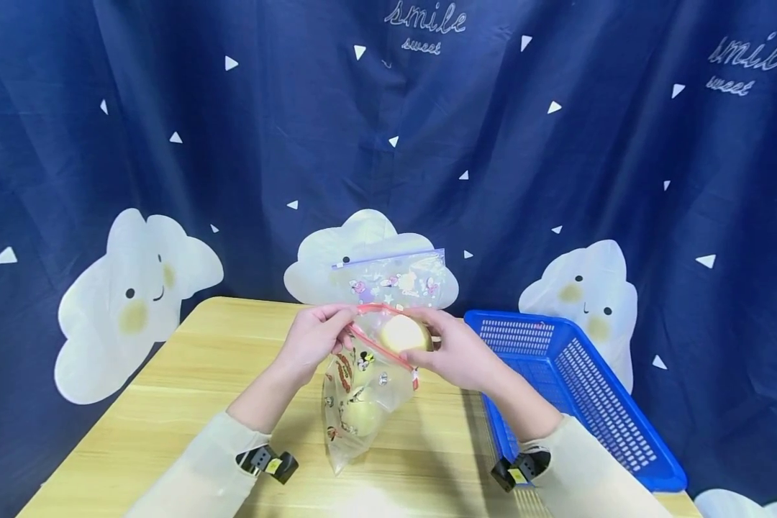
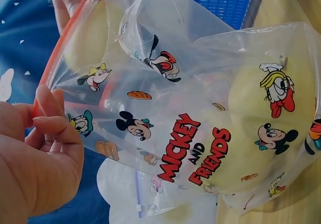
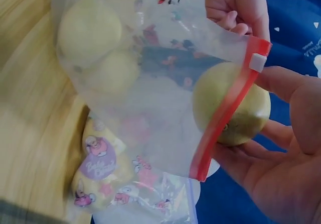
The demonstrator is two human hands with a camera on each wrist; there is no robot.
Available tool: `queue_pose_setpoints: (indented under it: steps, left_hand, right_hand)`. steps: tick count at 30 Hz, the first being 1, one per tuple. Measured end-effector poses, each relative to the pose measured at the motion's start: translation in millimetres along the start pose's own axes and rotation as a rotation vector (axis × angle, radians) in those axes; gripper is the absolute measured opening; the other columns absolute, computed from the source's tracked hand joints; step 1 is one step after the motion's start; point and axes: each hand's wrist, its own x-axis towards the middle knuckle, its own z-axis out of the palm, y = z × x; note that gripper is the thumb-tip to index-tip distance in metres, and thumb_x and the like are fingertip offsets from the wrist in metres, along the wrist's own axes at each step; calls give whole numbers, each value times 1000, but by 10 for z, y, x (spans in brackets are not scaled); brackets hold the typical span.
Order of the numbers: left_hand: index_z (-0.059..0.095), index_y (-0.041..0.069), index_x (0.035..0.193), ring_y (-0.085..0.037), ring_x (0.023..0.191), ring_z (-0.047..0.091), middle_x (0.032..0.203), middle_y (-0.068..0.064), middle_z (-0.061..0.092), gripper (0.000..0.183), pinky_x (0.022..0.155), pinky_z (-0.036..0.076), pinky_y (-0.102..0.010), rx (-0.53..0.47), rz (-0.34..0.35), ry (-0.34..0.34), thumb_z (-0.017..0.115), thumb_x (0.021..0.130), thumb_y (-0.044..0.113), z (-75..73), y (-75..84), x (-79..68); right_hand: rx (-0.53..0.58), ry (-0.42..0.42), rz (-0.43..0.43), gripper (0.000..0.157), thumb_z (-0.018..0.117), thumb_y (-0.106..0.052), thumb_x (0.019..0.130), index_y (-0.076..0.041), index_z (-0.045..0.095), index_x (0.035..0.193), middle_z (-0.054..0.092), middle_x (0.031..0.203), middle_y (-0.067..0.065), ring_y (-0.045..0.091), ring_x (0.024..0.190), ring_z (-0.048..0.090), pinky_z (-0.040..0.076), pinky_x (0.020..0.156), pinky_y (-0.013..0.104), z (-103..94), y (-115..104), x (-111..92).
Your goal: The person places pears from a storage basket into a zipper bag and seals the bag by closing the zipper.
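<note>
A clear zip bag (image 1: 388, 385) with a red zip strip and cartoon prints hangs over the table with its mouth spread. My left hand (image 1: 314, 338) pinches the red edge on one side. At the mouth, my right hand (image 1: 456, 352) grips a round yellow-green fruit (image 3: 235, 103) between thumb and fingers. Part of that fruit is inside the red strip, seen through the plastic. Two more pale round fruits, one larger-looking (image 3: 90, 30) and one beside it (image 3: 115, 73), lie in the bag's bottom. A white slider (image 3: 258, 62) sits near one end of the strip.
Behind the red-edged bag stands a second clear zip bag (image 1: 395, 277) with a purple strip, holding yellowish things low down. A blue plastic basket (image 1: 611, 410) stands on the right of the wooden table (image 1: 188, 374). A dark blue cloud-print curtain (image 1: 259, 129) hangs behind.
</note>
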Motion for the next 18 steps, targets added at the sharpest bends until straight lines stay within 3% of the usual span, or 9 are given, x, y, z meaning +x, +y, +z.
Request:
queue_pose_setpoints:
  steps: [4,7,9,13,16,18]
  left_hand:
    - [78,-4,123,-10,63,60,67,2,66,30,59,48,-18,-12,-10,12,63,110,20,2,19,-1]
    - [77,-5,121,-9,63,60,66,2,66,30,59,48,-18,-21,-9,14,63,110,19,8,28,-11]
    - [77,-6,121,-8,62,60,66,3,66,30,58,48,-18,-21,-8,4,64,110,18,19,27,-17]
    - [77,-5,125,-7,62,59,67,4,65,31,58,47,-18,-11,-14,-11,65,109,19,53,25,-28]
    - [77,-4,126,-6,62,57,67,5,64,31,58,46,-18,-5,-14,-7,65,110,19,77,17,-18]
    - [78,-4,126,-6,62,57,66,5,65,30,58,46,-17,-7,-12,-4,64,110,18,85,12,-11]
  right_hand:
    - [73,54,24,47,76,-20,104,-12,65,149,71,144,14,35,132,72,65,102,44,-63,41,-98]
    - [59,135,74,28,72,-24,107,-15,73,134,78,125,8,26,110,76,65,85,37,-115,63,-201]
    - [25,177,117,19,71,-28,107,-14,75,120,77,106,5,19,92,71,58,73,33,-131,83,-277]
    - [-32,114,221,32,73,-46,105,-13,73,107,69,88,1,16,76,62,51,65,32,-69,113,-403]
    - [-3,22,286,45,76,-54,100,-11,69,112,70,89,2,16,73,65,53,63,32,53,148,-449]
    - [60,16,308,47,77,-52,100,-9,67,116,70,92,4,16,72,68,56,61,34,144,180,-444]
